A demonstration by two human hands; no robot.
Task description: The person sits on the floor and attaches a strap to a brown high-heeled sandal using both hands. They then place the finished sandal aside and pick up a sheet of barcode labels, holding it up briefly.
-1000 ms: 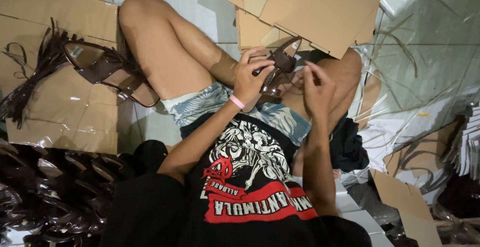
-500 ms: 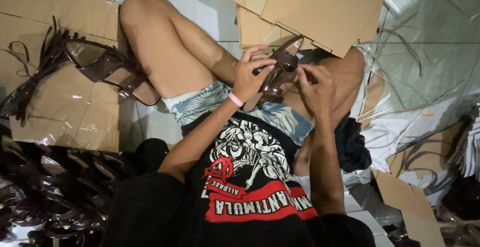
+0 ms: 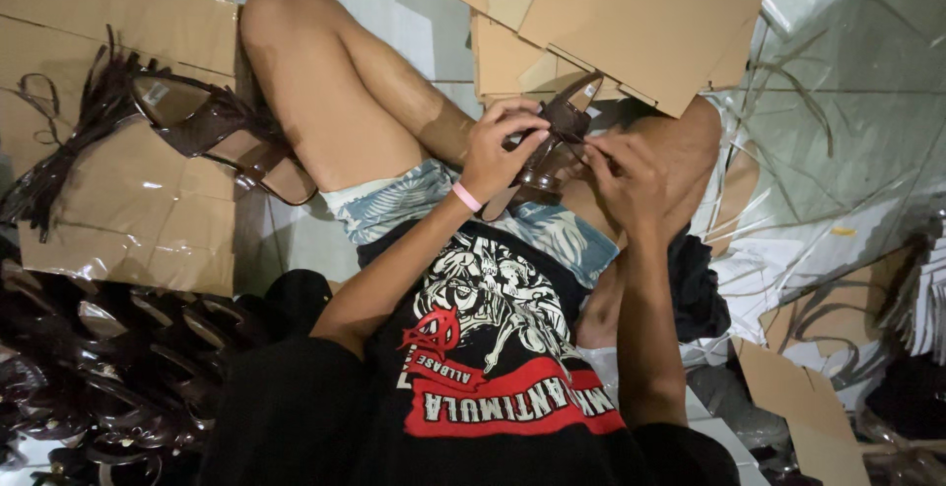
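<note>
So the person is sitting on the floor (image 3: 325,249) with a brown sandal (image 3: 552,146) held over the lap, just above the patterned shorts (image 3: 414,200). Left hand (image 3: 503,151) has its fingers (image 3: 522,126) curled snug round the sandal's strap end, thumb underneath, so it's clamped on, not loose. Right hand (image 3: 626,175) comes in from the other side, fingers (image 3: 596,156) pinched narrow on the sandal's straps near the middle. Can't tell exactly which strap they've got, it's too dark there. There's a pink wristband (image 3: 466,196) on the left wrist.

Off to the left, a second brown sandal (image 3: 222,131) lies on a plastic-wrapped cardboard sheet (image 3: 128,220), with a bundle of dark straps (image 3: 69,151) touching its far end. Bottom left there's a heap of dark shiny sandals (image 3: 108,368), not in any box that I can see. Loose cardboard pieces (image 3: 631,13) sit just past the hands, and clear plastic sheeting (image 3: 838,131) is spread over the floor on the right.
</note>
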